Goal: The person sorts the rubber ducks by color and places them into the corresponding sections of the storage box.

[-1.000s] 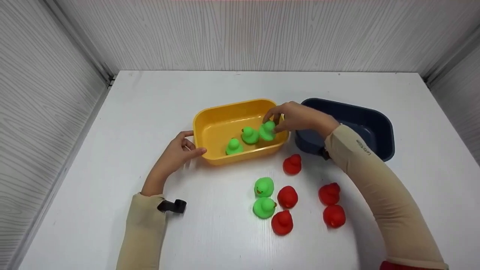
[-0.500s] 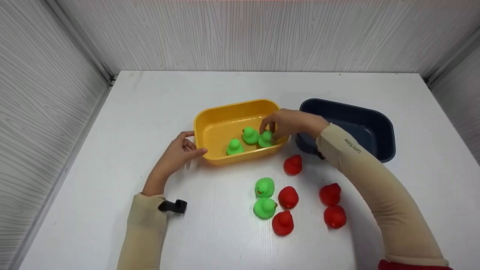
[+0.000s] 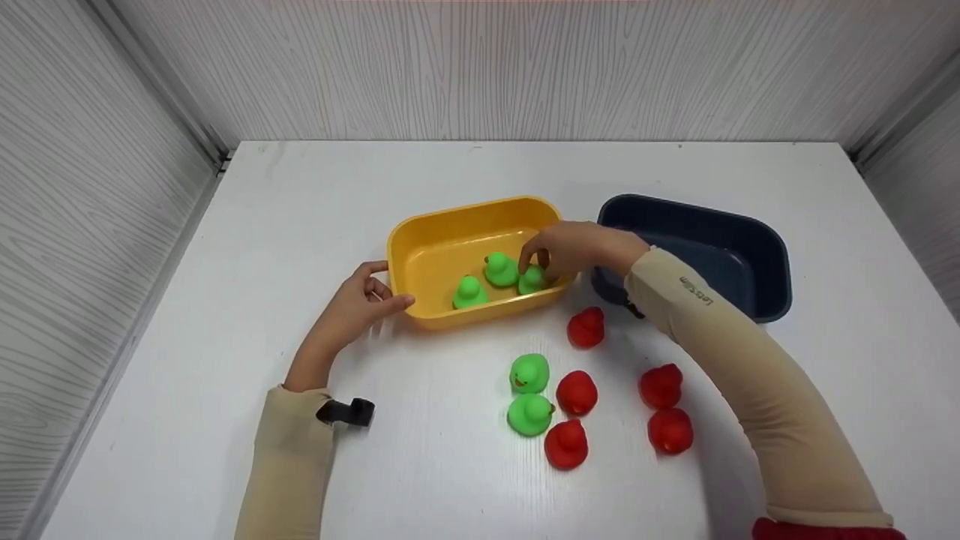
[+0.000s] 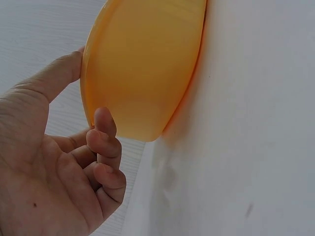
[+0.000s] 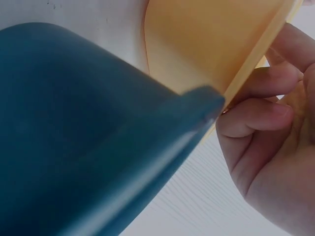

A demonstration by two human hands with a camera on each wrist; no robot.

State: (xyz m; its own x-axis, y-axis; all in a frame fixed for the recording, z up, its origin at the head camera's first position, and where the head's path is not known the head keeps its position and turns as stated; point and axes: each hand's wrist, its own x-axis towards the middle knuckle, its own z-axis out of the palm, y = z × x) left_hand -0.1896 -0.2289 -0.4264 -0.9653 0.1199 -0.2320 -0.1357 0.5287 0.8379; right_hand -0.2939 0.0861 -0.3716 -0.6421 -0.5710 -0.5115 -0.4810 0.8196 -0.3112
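Note:
A yellow plastic bin [image 3: 429, 274] stands left of a navy-blue bin [image 3: 720, 259]. My left hand [image 3: 356, 300] holds the yellow bin's left end, thumb and forefinger at the rim; the left wrist view shows the other fingers curled beside its wall. My right hand [image 3: 574, 246] reaches over the right end of the yellow bin. Its fingers pinch a green rubber duck [image 3: 531, 280], partly covered by them, low in the bin. Two other green ducks, a middle duck [image 3: 500, 270] and a left duck [image 3: 469, 293], sit inside. In the right wrist view, the bin walls hide the held duck.
Two green ducks, a back one [image 3: 529, 373] and a front one [image 3: 529, 415], stand on the white table [image 3: 420, 465]. Several red ducks, including one near the yellow bin [image 3: 586, 328], are scattered around and right of them. The right forearm passes over the navy bin's near left side.
My right hand has lowered the green duck toward the near right part of the yellow bin, beside the middle duck. The left hand has stayed in place.

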